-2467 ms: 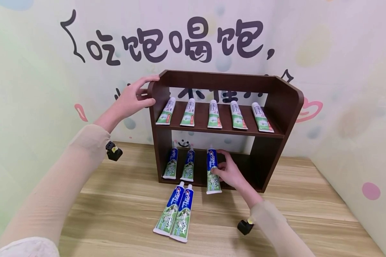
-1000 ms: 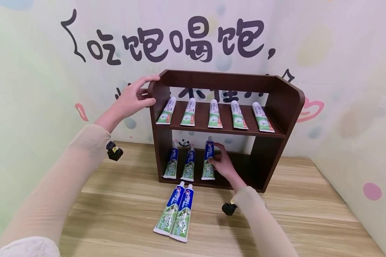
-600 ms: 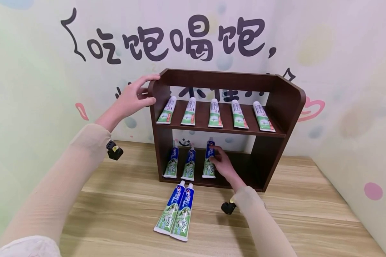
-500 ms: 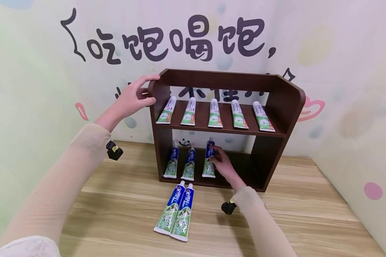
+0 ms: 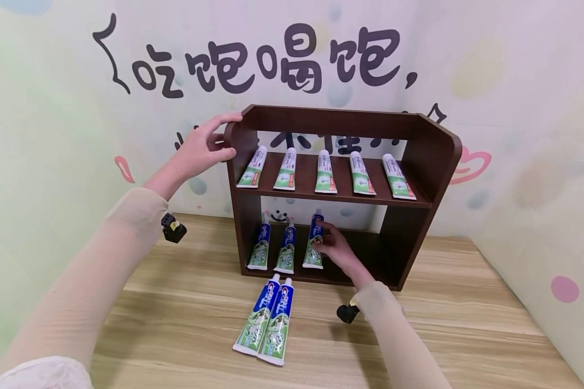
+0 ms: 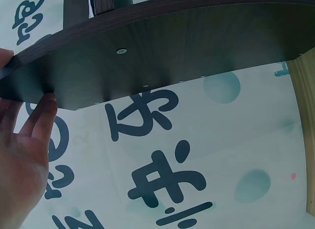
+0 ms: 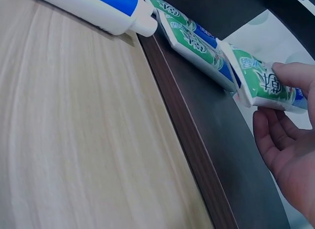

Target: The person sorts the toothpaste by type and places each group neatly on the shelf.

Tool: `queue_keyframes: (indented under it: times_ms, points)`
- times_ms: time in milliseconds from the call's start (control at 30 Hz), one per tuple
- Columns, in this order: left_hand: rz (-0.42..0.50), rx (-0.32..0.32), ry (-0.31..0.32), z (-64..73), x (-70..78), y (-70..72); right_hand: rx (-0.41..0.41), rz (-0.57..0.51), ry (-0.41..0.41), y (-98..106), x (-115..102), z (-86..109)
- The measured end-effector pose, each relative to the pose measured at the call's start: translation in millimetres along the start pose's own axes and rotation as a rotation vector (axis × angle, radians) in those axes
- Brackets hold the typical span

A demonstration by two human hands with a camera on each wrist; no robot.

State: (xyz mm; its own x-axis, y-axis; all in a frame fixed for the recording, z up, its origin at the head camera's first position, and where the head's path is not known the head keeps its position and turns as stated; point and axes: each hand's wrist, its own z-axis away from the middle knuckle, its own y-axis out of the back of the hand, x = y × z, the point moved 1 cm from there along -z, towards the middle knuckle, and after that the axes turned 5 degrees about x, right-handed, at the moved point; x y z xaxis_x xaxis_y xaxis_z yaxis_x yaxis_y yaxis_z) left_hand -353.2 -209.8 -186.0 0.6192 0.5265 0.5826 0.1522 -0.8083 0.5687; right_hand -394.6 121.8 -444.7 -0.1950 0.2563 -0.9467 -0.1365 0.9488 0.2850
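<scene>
My right hand (image 5: pixel 337 246) holds a blue-and-green toothpaste tube (image 5: pixel 313 254) inside the lower compartment of a dark brown two-tier shelf (image 5: pixel 340 197). In the right wrist view the thumb lies on the tube's (image 7: pixel 261 74) printed face, fingers below it. The tube leans back, cap up. Left of it two matching tubes, an outer toothpaste tube (image 5: pixel 259 247) and an inner toothpaste tube (image 5: pixel 285 249), lean in the same compartment. My left hand (image 5: pixel 199 148) grips the shelf's upper left side panel, thumb and fingers on its edges (image 6: pixel 47 108).
Two more blue-and-green tubes (image 5: pixel 276 324) lie side by side on the wooden table (image 5: pixel 185 324), in front of the shelf. Several white-and-green toothpaste tubes (image 5: pixel 325 173) lean in a row on the upper tier. A printed wall (image 5: pixel 175 32) stands close behind.
My right hand has carried its toothpaste tube back and slightly left, from overhanging the shelf's front edge into the lower compartment. Lately the tube shifted a little left. The left hand stays put.
</scene>
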Motion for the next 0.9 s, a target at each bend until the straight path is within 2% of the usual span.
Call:
queue_keyframes:
  times_ms: [267,433,667,900]
  points:
    - [-0.001,0.001,-0.001,-0.8,-0.4,-0.8,-0.033,0.036,-0.017,1.2,3.0,0.8]
    - [-0.011,0.001,-0.003,-0.5,-0.6,-0.5,-0.038,0.075,-0.008,2.5,9.4,1.4]
    - [-0.010,0.000,-0.003,-0.5,-0.6,-0.3,-0.040,0.116,-0.037,4.2,16.7,1.8]
    - [-0.013,-0.002,0.002,-0.6,-0.3,-0.5,-0.065,0.171,0.005,5.2,19.1,2.8]
